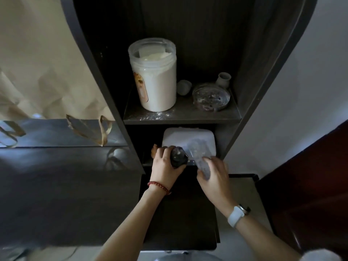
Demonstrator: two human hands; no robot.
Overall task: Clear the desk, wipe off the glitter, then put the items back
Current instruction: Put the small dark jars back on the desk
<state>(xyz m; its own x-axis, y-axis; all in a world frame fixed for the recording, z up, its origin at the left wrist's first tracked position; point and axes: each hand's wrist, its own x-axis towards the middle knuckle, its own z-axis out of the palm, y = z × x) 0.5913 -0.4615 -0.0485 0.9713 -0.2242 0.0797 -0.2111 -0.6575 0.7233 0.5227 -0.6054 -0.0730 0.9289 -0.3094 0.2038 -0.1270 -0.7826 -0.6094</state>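
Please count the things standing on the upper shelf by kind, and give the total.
White plastic jar: 1
Small grey ceramic cups: 2
Clear glass dish: 1
Total: 4

dark shelf [180, 117], white jar [156, 80], glass dish [211, 97]

The left hand [165, 162] is covering most of a dark object [178, 159], so its identity cannot be determined. The right hand [214, 176] is gripping a clear item [201, 159] that is blurring at centre frame (shape unresolved). The white box [188, 140] is sitting partly hidden behind both items and under the shelf [180, 117]. The bowl [211, 97] contents are appearing too small to identify. Both forearms are being cut off at the bottom edge. The jar [154, 78] label is reading illegibly.
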